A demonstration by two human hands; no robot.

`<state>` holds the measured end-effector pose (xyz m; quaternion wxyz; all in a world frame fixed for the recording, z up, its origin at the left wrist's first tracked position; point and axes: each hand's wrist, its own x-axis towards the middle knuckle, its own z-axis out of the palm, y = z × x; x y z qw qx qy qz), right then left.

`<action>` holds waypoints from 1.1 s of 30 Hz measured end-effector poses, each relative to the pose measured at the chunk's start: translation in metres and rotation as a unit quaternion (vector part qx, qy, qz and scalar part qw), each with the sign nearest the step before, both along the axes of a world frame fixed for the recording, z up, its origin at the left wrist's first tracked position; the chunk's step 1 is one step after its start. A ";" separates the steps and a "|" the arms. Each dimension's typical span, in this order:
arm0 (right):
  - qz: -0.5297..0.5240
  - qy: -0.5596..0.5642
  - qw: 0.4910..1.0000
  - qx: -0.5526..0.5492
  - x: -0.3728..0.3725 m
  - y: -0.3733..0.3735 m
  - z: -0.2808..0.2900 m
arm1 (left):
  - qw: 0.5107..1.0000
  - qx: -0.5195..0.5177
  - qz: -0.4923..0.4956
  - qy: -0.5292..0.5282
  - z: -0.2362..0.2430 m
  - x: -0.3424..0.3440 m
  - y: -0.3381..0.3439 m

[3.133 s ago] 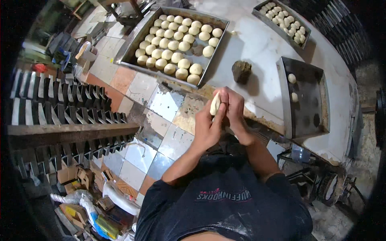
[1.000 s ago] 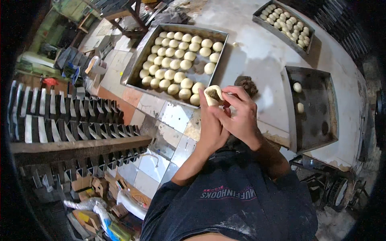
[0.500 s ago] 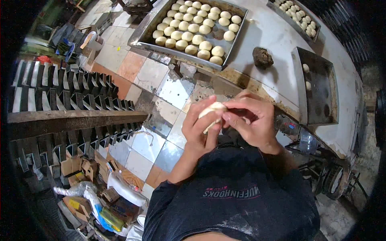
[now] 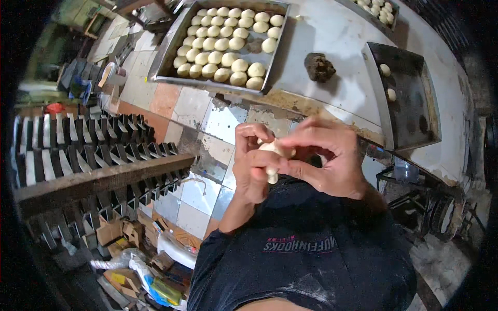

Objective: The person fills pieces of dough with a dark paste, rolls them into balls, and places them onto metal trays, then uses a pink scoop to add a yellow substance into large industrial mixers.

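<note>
Cupping the dough point(image 4: 278, 149), the left hand point(image 4: 249, 166) has its grip curled around it, a pale end poking out below the fingers. The right hand point(image 4: 332, 158) pinches the dough's right side between thumb and fingertips. Too hard a squeeze from the left could tear the skin or force that lower end out; an uneven pinch could leave a thin or open seam. Whether anything lies inside is hidden.

The dough is held short of the near edge of the bench point(image 4: 337, 31), above the shirt point(image 4: 311, 223) and floor point(image 4: 194, 220), so a slip would likely dirty it on one of those.

Just beyond the bench's near edge, a brown lump point(image 4: 319, 68) lies between two trays, where a stray wrist might smear it. Toward the bench's near right corner, the dark tray point(image 4: 415, 103) holds two balls point(image 4: 391, 95) along its left side; a bump could set them rolling.

At the bench's left edge, the big tray point(image 4: 170, 58) carries rows of buns point(image 4: 213, 31), some nearly touching, which may stick together. It seems to overhang that edge, so a knock might tip it. The far tray point(image 4: 391, 27) is partly cut off.
</note>
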<state>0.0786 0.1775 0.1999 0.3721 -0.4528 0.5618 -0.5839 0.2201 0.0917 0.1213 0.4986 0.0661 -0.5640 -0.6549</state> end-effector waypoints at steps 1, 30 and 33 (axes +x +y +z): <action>-0.014 -0.002 1.000 -0.001 -0.012 0.003 -0.004 | 0.995 -0.076 0.044 -0.036 0.004 -0.015 -0.004; -0.375 0.283 0.880 0.070 -0.447 0.101 -0.190 | 0.852 -0.020 -0.260 -0.453 -0.085 -0.396 -0.012; -0.389 0.347 0.838 0.163 -0.499 0.112 -0.249 | 0.936 -0.003 0.015 -0.351 -0.121 -0.362 -0.091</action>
